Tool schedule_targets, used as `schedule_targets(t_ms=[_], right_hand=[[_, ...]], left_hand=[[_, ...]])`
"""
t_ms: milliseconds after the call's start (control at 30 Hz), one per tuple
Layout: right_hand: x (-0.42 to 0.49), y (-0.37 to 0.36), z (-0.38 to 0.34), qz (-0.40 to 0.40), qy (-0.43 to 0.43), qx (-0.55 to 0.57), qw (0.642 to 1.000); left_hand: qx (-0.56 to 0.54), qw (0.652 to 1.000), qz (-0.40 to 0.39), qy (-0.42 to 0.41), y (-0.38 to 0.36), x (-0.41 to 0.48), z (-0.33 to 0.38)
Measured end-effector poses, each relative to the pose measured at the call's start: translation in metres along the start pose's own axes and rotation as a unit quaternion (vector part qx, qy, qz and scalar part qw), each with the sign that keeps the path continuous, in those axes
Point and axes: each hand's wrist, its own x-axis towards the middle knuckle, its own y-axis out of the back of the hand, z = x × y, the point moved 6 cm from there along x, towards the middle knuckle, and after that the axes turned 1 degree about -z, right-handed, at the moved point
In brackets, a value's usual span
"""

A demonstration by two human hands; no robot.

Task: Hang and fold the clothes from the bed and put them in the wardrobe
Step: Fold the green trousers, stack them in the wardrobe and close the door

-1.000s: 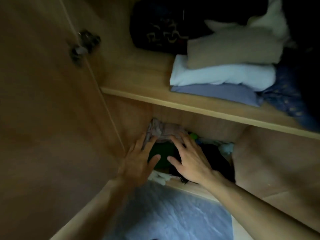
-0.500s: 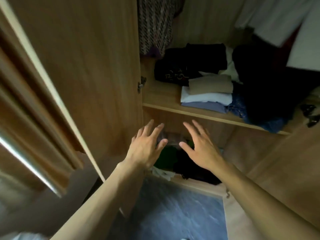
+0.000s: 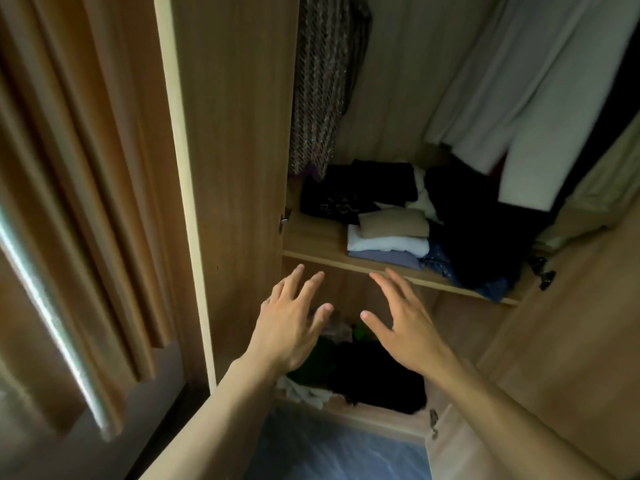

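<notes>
Both hands have drawn back and up from the lower compartment, where a second ago they lay on the clothes; the left hand (image 3: 291,330) and right hand (image 3: 407,330) hover side by side, palms down, fingers straight and spread, holding nothing, with a gap between the thumbs; the fingertips reach level with the front edge of the shelf (image 3: 346,263), contact not evident. Below them the pile of clothes (image 3: 377,379), mostly black with a green piece at its left and pale cloth at the front lip, fills the bottom of the wardrobe (image 3: 388,98); on the shelf a folded stack (image 3: 388,237), beige over white over blue, sits close to the front edge, with bare board to its left and dark garments crowding its right and rear. A patterned garment (image 3: 318,81) hangs by the left wall; white garments (image 3: 519,81) hang at the right. The left door (image 3: 235,150) and right door (image 3: 571,323) stand open; a curtain (image 3: 86,168) hangs left of the wardrobe; blue floor (image 3: 329,452) shows between the forearms.
</notes>
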Motion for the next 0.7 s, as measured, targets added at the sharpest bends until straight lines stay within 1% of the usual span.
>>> schedule_targets(t_ms=[233,367,500,700], right_hand=[[0.003,0.044,0.013,0.027,0.013,0.031,0.999],[0.005,0.077,0.027,0.069,0.026,0.017,0.997],[0.006,0.094,0.038,0.096,0.030,0.023,0.995],[0.006,0.081,0.046,0.070,0.044,0.057,0.995]], left_hand=[[0.022,0.999,0.029,-0.024,0.019,0.015,0.035],[0.054,0.997,0.038,-0.046,0.027,0.022,0.059],[0.085,0.993,0.067,-0.052,0.042,0.029,0.078],[0.125,0.989,0.075,-0.033,0.052,0.018,0.087]])
